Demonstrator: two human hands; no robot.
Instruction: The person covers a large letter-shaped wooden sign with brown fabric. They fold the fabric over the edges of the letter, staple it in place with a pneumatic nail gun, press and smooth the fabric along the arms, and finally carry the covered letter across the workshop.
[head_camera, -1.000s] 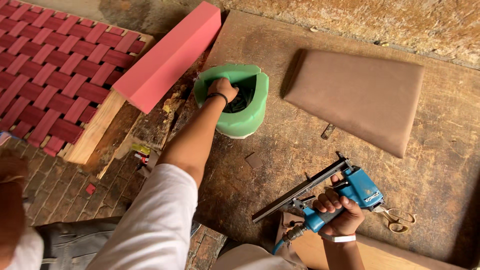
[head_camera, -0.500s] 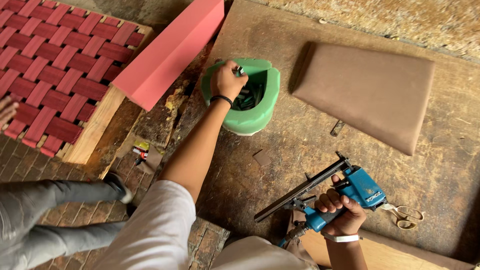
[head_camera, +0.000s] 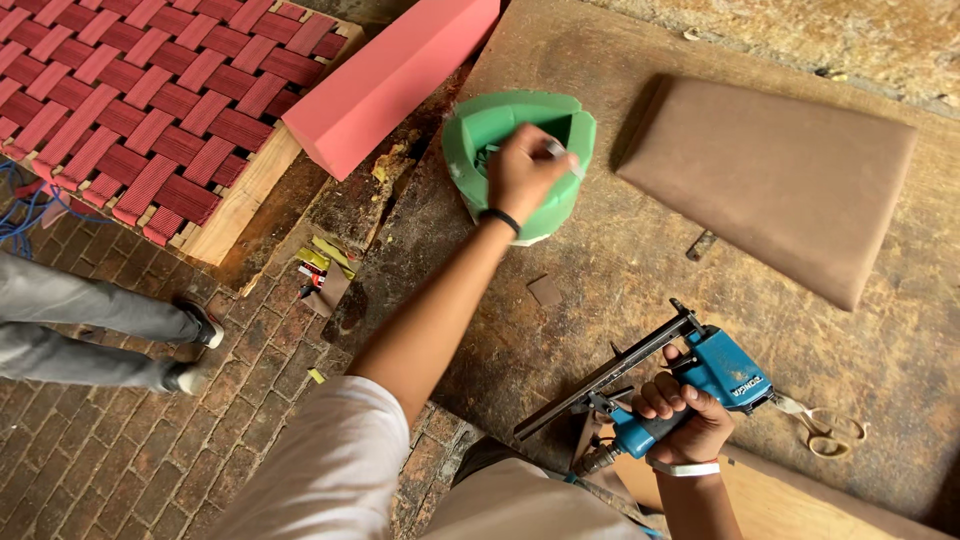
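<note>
Now left hand (head_camera: 522, 172) over green foam tub (head_camera: 480, 140) — pinching staples, maybe.

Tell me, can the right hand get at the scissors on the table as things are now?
Probably not at once. The right hand grips the blue staple gun, so its fingers are full. The scissors lie close beside it on the bare table, with nothing between.

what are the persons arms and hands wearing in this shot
The left hand is bare, with a thin black band at the wrist and a white short sleeve over the upper arm. The right hand is bare too, with a white band round its wrist. No gloves, no rings that can be made out.
</note>
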